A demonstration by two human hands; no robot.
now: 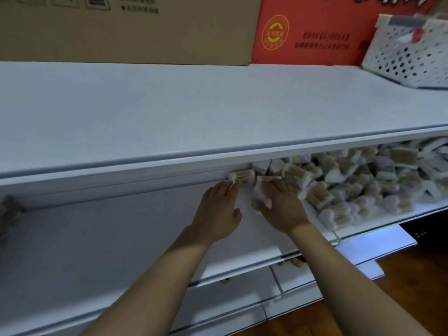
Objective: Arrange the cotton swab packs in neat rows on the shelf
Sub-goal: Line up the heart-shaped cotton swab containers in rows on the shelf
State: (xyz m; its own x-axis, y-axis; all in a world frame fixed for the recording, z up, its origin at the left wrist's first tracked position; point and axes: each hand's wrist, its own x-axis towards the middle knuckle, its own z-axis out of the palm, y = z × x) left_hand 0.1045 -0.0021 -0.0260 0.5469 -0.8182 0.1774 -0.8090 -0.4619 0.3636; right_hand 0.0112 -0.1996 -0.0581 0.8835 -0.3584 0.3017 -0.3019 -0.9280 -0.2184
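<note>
Holding swab packs point(358, 187) heaped: shelf point(121, 238); right hand point(282, 204) gripping one.

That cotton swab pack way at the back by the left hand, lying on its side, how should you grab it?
Grip the cotton swab pack around its middle band, fingers over the top and thumb underneath, reaching in from the front. It lies sideways under the upper shelf, with its puffy white ends pointing left and right, so the middle looks like the firmest part to hold.

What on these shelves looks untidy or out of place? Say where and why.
The cotton swab packs on the right of the lower shelf lie in a loose heap, pointing every way, not in rows. The left hand touches one pack; the right hand grips another. Small items also lie below that shelf.
</note>
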